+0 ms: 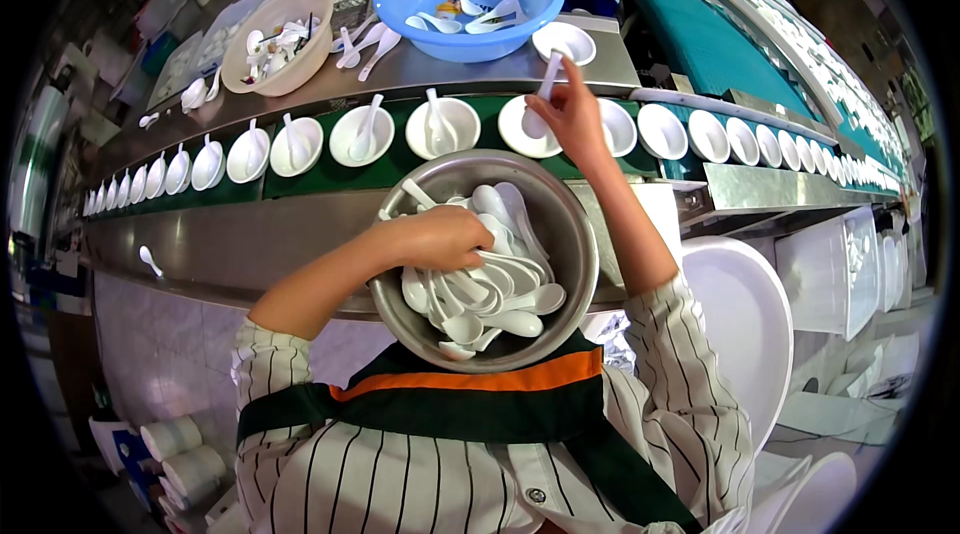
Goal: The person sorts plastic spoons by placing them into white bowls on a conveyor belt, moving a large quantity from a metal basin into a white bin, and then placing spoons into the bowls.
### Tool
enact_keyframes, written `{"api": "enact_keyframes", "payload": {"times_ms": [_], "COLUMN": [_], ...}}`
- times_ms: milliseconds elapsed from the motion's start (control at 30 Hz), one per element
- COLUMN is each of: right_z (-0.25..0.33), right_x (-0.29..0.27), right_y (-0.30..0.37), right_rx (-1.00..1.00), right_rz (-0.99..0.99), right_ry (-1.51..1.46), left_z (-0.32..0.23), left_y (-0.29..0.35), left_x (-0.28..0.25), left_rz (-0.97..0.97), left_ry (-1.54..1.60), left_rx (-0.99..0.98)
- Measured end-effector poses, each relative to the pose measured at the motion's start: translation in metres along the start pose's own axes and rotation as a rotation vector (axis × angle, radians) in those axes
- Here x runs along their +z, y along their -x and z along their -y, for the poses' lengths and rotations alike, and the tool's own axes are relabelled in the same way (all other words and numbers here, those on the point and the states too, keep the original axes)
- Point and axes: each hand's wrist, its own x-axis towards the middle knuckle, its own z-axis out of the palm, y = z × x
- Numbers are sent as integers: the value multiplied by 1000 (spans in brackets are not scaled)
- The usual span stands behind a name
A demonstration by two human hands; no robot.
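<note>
My right hand (573, 114) pinches a white soup spoon (549, 79), handle up, over a white bowl (520, 139) on the green conveyor belt. My left hand (445, 237) is down in a steel basin (583, 254) heaped with white soup spoons (520, 279). Its fingers curl round some of the spoons; how many is hidden. Left along the belt, each bowl (443, 127) has a spoon leaning in it. To the right of my right hand, the bowls (662, 132) show no spoons.
Behind the belt, a blue basin (470, 46) and a beige basin (300, 74) hold spoons. Loose spoons (378, 52) and one bowl (565, 42) sit on the steel ledge. A teal conveyor (700, 34) runs at the far right. One stray spoon (150, 261) lies at left.
</note>
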Motion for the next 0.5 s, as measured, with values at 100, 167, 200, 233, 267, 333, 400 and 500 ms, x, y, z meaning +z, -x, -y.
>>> {"api": "enact_keyframes", "payload": {"times_ms": [100,167,200,233,267,333,400,500], "right_z": [-67,-69,-70,-54,-39,28,60,71], "right_x": [29,33,33,31,22,-1,-14,-14], "right_y": [-3,2,7,8,7,13,32,62], "right_rx": [214,133,72,68,40,-2,-119,-251], "right_rz": [210,218,210,219,241,353,669,870], "right_ry": [-60,11,86,80,11,-115,-133,18], "left_z": [5,9,6,-1,-5,-7,-4,-1], "left_y": [-4,2,3,6,8,14,17,16], "left_x": [3,5,1,-5,-10,-11,-12,-29], "left_rz": [-54,-129,-132,-72,-10,-30,-76,-218], "left_ry": [-160,-222,-221,-158,-95,-78,-52,97], "left_rx": [40,117,115,14,-83,-63,-29,41]}}
